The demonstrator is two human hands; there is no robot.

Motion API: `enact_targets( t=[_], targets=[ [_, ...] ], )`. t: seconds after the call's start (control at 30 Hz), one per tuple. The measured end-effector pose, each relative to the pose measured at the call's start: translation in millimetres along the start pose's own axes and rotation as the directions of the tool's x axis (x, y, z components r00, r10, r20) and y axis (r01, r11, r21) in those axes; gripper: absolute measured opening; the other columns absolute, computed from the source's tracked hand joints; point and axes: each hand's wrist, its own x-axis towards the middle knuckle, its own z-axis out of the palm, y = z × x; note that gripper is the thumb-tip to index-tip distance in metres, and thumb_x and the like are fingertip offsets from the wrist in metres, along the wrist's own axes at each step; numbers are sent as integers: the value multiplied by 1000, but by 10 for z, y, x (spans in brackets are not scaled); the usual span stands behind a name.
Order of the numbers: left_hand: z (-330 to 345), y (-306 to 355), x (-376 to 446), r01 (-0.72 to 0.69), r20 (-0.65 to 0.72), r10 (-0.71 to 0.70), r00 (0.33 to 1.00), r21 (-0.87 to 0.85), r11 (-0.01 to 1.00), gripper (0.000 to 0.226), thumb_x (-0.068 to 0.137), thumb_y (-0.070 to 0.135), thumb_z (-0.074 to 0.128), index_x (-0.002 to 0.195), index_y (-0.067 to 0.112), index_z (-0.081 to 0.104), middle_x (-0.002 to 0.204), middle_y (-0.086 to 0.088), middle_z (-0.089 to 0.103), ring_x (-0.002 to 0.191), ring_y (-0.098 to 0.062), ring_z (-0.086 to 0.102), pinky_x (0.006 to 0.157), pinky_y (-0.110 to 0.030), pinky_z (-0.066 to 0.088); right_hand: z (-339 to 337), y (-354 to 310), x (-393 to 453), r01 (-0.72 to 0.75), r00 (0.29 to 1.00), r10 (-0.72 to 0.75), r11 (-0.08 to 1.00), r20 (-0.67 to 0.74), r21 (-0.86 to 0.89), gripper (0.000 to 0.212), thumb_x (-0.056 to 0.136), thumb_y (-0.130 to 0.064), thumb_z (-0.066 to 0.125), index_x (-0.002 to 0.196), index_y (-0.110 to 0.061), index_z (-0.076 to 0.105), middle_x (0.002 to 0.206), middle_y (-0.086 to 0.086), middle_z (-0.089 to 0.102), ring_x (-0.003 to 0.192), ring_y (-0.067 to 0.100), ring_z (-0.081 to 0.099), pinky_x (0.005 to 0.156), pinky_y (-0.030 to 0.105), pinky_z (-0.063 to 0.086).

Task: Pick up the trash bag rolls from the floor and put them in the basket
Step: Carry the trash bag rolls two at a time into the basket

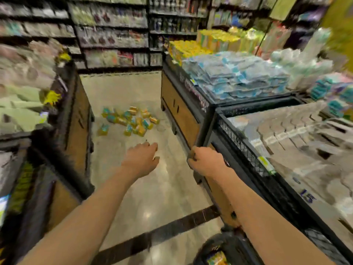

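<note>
Several yellow and teal trash bag rolls (129,119) lie scattered on the beige floor in the aisle ahead. My left hand (142,159) reaches out over the floor short of the pile, fingers loosely apart and empty. My right hand (205,162) grips the dark corner post of the display bin (202,134) on the right. A dark basket (219,247) sits low at the bottom edge, partly behind my right forearm, with something yellow inside. The frame is blurred by motion.
Wood-sided display bins flank the aisle: one on the left (76,119) and two on the right holding blue packs (238,77) and grey packs (298,134). Shelving (114,35) closes the far end. A dark floor stripe (162,232) crosses near me.
</note>
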Motion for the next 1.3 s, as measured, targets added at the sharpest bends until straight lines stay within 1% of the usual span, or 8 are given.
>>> enact_targets(
  t=[0.1, 0.2, 0.47, 0.73, 0.9, 1.1, 1.17, 1.3],
  targets=[
    [-258, -738, 139, 85, -8, -85, 996, -16, 996, 36, 100, 44, 45, 128, 21, 51, 127, -6, 60, 112, -30, 61, 88, -42, 52, -179, -546, 516, 38, 999, -38, 998, -3, -46, 35, 99, -46, 52, 126, -24, 58, 123, 3, 65, 110, 28, 63, 87, 42, 54],
    [-400, -1289, 289, 163, -9, -163, 987, -26, 986, 35, 100, 43, 46, 127, 21, 52, 127, -5, 61, 112, -29, 62, 86, -40, 53, -307, -956, 1035, 66, 998, -66, 997, 9, -48, 38, 98, -48, 51, 128, -26, 57, 125, 3, 65, 111, 28, 63, 93, 45, 54],
    [-369, -2281, 1164, 303, 18, -303, 953, -108, 947, 32, 98, 44, 49, 122, 23, 55, 123, -4, 64, 111, -28, 62, 86, -39, 50, -302, -1564, 2548, 162, 987, -161, 986, 13, -48, 37, 97, -47, 50, 127, -27, 60, 121, 0, 68, 110, 25, 63, 91, 42, 53],
    [-385, -3139, 2914, 414, 67, -409, 910, -198, 889, 30, 94, 47, 50, 117, 30, 56, 114, 1, 65, 101, -23, 64, 85, -42, 56, -431, -1638, 4580, 183, 982, -183, 983, 55, 4, 37, 95, -49, 51, 125, -29, 61, 115, -1, 70, 104, 24, 66, 83, 38, 55],
    [-524, -3591, 3856, 435, 104, -422, 900, -205, 877, 37, 93, 49, 50, 125, 31, 50, 110, 4, 64, 97, -23, 64, 80, -41, 56, -688, -1760, 5693, 193, 978, -194, 981, 78, 21, 38, 94, -47, 52, 126, -28, 60, 117, 0, 69, 105, 24, 66, 79, 36, 52],
    [-522, -4327, 4819, 463, 149, -441, 885, -190, 866, 33, 93, 47, 50, 123, 32, 45, 106, 2, 65, 93, -25, 64, 79, -43, 56, -680, -2113, 6952, 229, 968, -229, 973, 103, 11, 35, 94, -50, 52, 121, -30, 61, 118, 2, 70, 109, 28, 65, 82, 37, 53],
    [-461, -4619, 5171, 460, 163, -435, 886, -186, 868, 33, 93, 47, 50, 122, 32, 45, 108, 1, 65, 96, -26, 64, 80, -44, 56, -638, -2277, 7385, 231, 965, -231, 973, 123, 15, 35, 94, -51, 54, 121, -30, 61, 120, 1, 70, 111, 27, 65, 81, 36, 50],
    [-378, -5234, 5885, 447, 180, -420, 890, -161, 880, 33, 95, 45, 50, 123, 27, 49, 115, -1, 63, 102, -27, 64, 83, -42, 55, -512, -2601, 8264, 208, 962, -206, 978, 180, 9, 38, 93, -55, 55, 120, -29, 61, 119, 3, 69, 111, 28, 65, 86, 39, 53]
  ],
)
